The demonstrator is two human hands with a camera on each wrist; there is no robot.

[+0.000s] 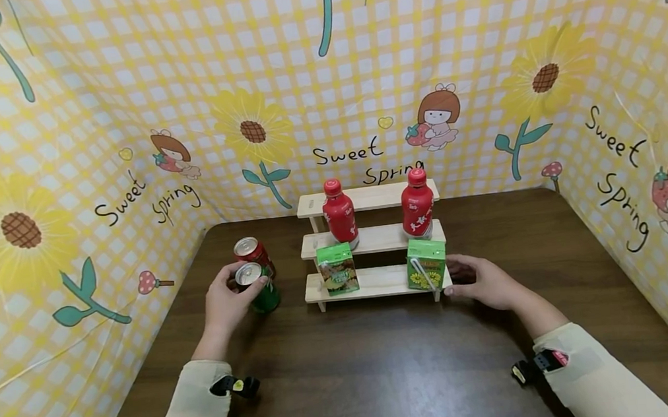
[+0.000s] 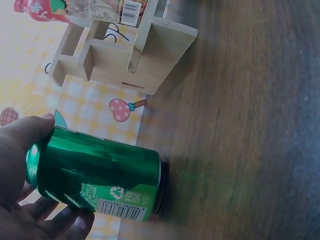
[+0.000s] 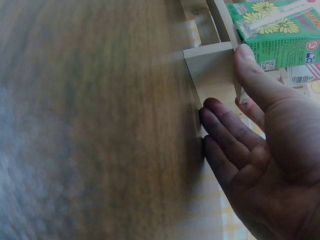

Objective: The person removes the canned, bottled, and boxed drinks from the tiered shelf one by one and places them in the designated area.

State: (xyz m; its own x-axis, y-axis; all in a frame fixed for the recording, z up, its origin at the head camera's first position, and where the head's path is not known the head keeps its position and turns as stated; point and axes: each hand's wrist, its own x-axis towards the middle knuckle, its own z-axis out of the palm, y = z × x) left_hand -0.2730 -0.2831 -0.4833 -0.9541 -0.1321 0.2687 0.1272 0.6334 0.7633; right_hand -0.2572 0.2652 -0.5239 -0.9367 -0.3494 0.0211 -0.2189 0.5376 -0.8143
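My left hand (image 1: 227, 302) grips a green drink can (image 2: 100, 167) near its top, thumb on one side and fingers on the other. The can stands upright on the table, close in front of a dark red can (image 1: 262, 258). At the lower right end of a three-tier wooden shelf (image 1: 376, 283), my right hand (image 1: 485, 281) holds the end of the bottom board. Its thumb is at the front corner and its index finger at the back corner; the other fingers extend beside the leg. Right beside that thumb stands a green juice box with a straw (image 3: 280, 37).
Another green-topped juice box (image 1: 337, 271) stands on the left of the bottom tier. Two red bottles (image 1: 341, 218) (image 1: 417, 208) stand on the middle tier. Behind the brown table (image 1: 354, 372) hangs a yellow checked cloth (image 1: 359, 87), which also runs along both sides.
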